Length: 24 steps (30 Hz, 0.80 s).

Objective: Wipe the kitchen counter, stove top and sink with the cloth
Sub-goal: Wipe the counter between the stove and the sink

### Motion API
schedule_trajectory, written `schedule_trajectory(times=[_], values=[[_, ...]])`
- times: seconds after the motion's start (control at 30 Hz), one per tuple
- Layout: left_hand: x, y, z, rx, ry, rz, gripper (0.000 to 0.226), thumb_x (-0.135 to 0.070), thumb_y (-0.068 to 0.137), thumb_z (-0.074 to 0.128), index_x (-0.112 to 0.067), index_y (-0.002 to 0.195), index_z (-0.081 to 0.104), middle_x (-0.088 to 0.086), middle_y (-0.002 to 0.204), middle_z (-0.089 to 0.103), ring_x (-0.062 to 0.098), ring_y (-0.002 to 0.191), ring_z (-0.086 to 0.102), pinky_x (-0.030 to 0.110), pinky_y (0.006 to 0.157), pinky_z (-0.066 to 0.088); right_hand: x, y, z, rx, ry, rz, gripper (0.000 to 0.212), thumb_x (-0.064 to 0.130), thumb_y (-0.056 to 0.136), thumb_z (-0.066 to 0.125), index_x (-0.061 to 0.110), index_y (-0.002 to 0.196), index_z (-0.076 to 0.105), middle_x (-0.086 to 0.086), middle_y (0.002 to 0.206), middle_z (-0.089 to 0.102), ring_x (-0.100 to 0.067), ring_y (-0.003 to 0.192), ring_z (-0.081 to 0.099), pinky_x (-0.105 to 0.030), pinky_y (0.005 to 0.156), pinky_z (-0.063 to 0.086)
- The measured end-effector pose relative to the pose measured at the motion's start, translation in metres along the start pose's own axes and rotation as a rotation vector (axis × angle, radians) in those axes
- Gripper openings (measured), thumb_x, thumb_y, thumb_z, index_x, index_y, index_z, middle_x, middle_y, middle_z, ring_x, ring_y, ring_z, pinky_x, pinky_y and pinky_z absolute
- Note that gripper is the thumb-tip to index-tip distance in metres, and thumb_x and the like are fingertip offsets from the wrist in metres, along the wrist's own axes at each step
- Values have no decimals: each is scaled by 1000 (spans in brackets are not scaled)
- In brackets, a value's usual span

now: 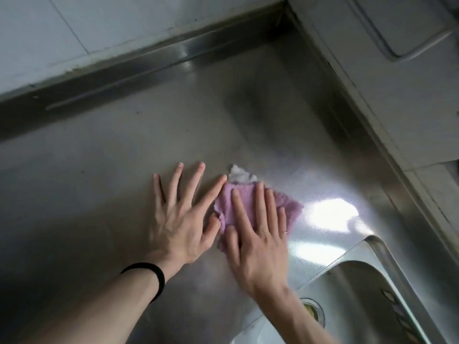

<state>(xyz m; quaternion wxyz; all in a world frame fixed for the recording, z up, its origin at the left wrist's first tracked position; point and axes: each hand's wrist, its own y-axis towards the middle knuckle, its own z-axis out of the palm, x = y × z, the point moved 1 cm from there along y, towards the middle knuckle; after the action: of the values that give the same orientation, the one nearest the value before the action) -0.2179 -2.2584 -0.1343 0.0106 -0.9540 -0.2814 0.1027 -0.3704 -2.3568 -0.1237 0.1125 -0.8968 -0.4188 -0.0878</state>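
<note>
A brushed stainless-steel kitchen counter (99,170) fills the view, ending in a raised steel lip (124,78) below a pale tiled wall (74,26). The purple cloth (290,207) lies bunched flat on the counter, just beyond the sink's (352,276) far-left corner and apart from its rim. A paler, whitish bit of the cloth shows on the side away from the sink. The right hand (258,239) lies on top of the cloth with its fingers straight and slightly spread, pressing it to the steel rather than gripping it. The left hand (181,219) rests flat on the bare counter on the cloth's far side from the sink, fingers fanned wide and holding nothing; its thumb sits just at the cloth's edge. A black band (154,274) circles the left wrist. A bright glare (332,214) sits on the steel between the cloth and the sink's far rim. In the sink, the drain (313,310) shows partly behind the right forearm. Beyond the sink, a pale panel (397,70) runs along the counter's side edge.
</note>
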Motion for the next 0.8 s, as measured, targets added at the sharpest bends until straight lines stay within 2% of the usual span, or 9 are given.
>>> schedule_trajectory(times=[0.1, 0.2, 0.27, 0.37, 0.47, 0.6, 0.67, 0.8], values=[[2, -1, 1, -18, -6, 17, 73, -48, 88, 47, -38, 160, 40, 5, 174, 24, 45, 158, 21, 77, 121, 13, 0, -2, 3, 35, -12, -151, 65, 51, 103, 40, 38, 165, 23, -9, 175, 13, -25, 163, 7, -51, 129, 17], [0, 1, 0, -22, -15, 6, 74, -46, 87, 49, -38, 160, 40, 4, 174, 26, 45, 158, 21, 77, 121, 13, -43, 42, -17, 74, -75, -263, 63, 60, 105, 27, 40, 164, 21, -8, 175, 8, -26, 163, 3, -50, 131, 8], [-2, 1, 0, -13, -14, -13, 76, -44, 88, 49, -41, 162, 35, 4, 173, 27, 45, 158, 22, 76, 122, 12, -77, 85, -31, 66, -86, -188, 64, 62, 105, 21, 39, 165, 18, -9, 175, 6, -27, 163, 1, -51, 131, 7], [-1, 0, 0, -19, -6, -9, 77, -43, 88, 49, -42, 163, 32, 5, 172, 30, 46, 156, 24, 76, 121, 13, -122, 148, -49, 7, -88, -30, 72, 58, 101, 20, 26, 165, 26, -18, 173, 16, -35, 161, 13, -52, 129, 15], [-2, 2, -1, -19, 0, 1, 76, -43, 88, 49, -40, 163, 35, 7, 170, 33, 48, 155, 26, 77, 120, 15, -143, 187, -59, -22, -111, 83, 81, 56, 95, 16, 14, 164, 27, -24, 171, 19, -41, 158, 19, -45, 130, 11], [-2, 2, -5, 16, 9, -6, 75, -45, 89, 48, -38, 162, 36, 8, 170, 33, 49, 155, 27, 79, 119, 17, -120, 185, -54, -58, -94, 148, 79, 54, 95, 15, 18, 165, 25, -24, 171, 18, -41, 158, 19, -49, 129, 15], [-3, 1, -6, 20, -7, -8, 75, -45, 89, 47, -39, 163, 35, 8, 171, 33, 48, 155, 27, 79, 118, 17, -98, 170, -50, -3, -70, 152, 76, 58, 96, 11, 29, 166, 16, -19, 174, 9, -34, 161, 8, -49, 130, 10], [-2, 2, -4, 25, -22, 3, 76, -46, 86, 49, -41, 161, 37, 7, 171, 33, 48, 155, 27, 79, 117, 19, -38, 116, -31, 117, -66, -124, 65, 59, 106, 10, 39, 166, 2, -10, 175, -5, -27, 162, -10, -51, 131, -3]])
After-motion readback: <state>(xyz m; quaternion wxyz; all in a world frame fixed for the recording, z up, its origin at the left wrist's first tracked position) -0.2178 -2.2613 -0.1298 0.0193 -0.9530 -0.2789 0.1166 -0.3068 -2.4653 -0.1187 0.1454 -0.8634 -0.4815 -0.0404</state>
